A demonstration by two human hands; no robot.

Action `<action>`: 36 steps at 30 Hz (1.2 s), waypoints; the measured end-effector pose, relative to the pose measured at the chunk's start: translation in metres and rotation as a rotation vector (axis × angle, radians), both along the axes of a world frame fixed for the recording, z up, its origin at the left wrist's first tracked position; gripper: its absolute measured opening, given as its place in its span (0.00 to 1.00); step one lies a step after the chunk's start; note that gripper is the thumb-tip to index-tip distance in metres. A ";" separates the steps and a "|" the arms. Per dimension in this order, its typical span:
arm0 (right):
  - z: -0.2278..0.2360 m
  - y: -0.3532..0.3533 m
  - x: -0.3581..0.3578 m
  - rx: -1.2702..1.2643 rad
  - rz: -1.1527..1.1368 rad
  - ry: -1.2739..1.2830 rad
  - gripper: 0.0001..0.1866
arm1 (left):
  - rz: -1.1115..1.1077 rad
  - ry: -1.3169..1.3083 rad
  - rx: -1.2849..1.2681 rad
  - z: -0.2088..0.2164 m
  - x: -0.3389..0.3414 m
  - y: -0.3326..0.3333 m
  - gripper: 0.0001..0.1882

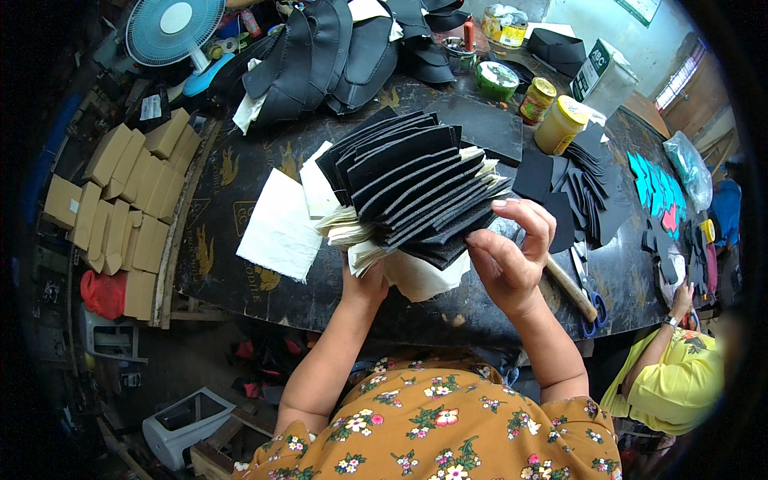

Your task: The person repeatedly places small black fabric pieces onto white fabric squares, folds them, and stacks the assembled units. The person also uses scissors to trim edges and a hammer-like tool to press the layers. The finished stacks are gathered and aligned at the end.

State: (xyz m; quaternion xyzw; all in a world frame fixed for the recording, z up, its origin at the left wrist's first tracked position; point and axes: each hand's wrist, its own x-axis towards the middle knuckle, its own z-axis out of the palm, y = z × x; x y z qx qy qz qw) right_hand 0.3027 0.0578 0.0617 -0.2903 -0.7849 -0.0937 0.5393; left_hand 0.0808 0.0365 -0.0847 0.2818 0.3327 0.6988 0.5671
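Note:
A thick stack of black fabric pieces (424, 172), fanned out and interleaved with cream cloth pieces (348, 232), is held above the table in front of me. My left hand (366, 282) grips it from below at the near left, most of its fingers hidden under the stack. At the right corner of the stack, my right hand (516, 252) has its thumb and curled fingers against the edges of the pieces. White cloth sheets (282, 224) lie on the table beneath and left of the stack.
Right of my hands lie a wooden-handled tool (570, 288), scissors (588, 300) and black cut pieces (580, 192). Jars (560, 126) and a green tub (497, 80) stand behind. Brown boxes (132, 176) line the left. A person in yellow (676, 376) works at the right.

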 end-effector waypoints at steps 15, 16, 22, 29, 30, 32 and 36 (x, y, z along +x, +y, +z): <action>0.000 0.000 0.003 -0.052 -0.008 -0.101 0.13 | -0.056 -0.120 -0.036 0.005 -0.006 -0.004 0.29; 0.000 0.000 0.003 -0.057 -0.012 -0.105 0.13 | -0.035 -0.081 -0.084 0.004 -0.007 -0.004 0.30; -0.001 0.001 0.003 -0.049 -0.019 -0.112 0.13 | -0.002 -0.073 -0.079 -0.006 -0.010 -0.001 0.33; -0.001 0.002 0.003 -0.059 -0.002 -0.107 0.16 | -0.005 -0.068 -0.058 -0.012 -0.011 -0.003 0.34; -0.001 0.002 0.002 -0.073 0.002 -0.099 0.17 | -0.006 -0.085 -0.030 -0.012 -0.011 -0.003 0.34; 0.001 0.001 0.001 -0.094 -0.003 -0.085 0.20 | 0.004 -0.077 -0.052 -0.013 -0.011 -0.003 0.34; 0.004 -0.001 0.000 -0.093 -0.020 -0.106 0.30 | -0.015 -0.009 0.056 -0.014 -0.011 -0.006 0.35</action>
